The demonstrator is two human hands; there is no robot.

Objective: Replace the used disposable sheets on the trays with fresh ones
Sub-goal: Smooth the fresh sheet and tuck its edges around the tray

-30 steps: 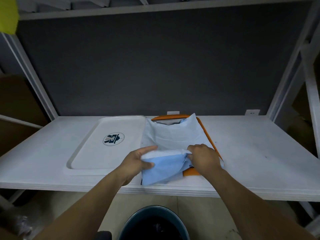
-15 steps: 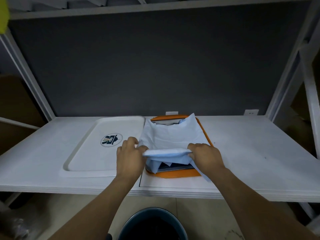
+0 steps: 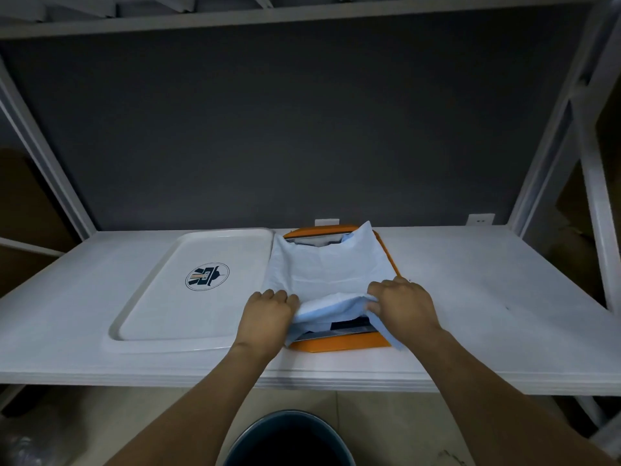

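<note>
A pale blue disposable sheet (image 3: pixel 327 269) lies crumpled over an orange tray (image 3: pixel 339 345) on the white shelf. Its near edge is folded back over itself, which uncovers the tray's dark inside at the front. My left hand (image 3: pixel 267 314) grips the fold at its left end, and my right hand (image 3: pixel 401 306) grips it at the right end. To the left, a bare white tray (image 3: pixel 161 304) with a round dark logo (image 3: pixel 207 276) lies flat, touching the sheet's left edge.
The white shelf board (image 3: pixel 487 297) stretches to the right of the orange tray. A dark round bin (image 3: pixel 289 440) stands on the floor below the shelf's front edge. White rack posts (image 3: pixel 594 203) rise at both sides, with a grey back wall behind.
Both hands have carried the sheet's near edge away from me and folded it over the tray. The blue underside that hung over the shelf front has gone, and the tray's front rim shows.
</note>
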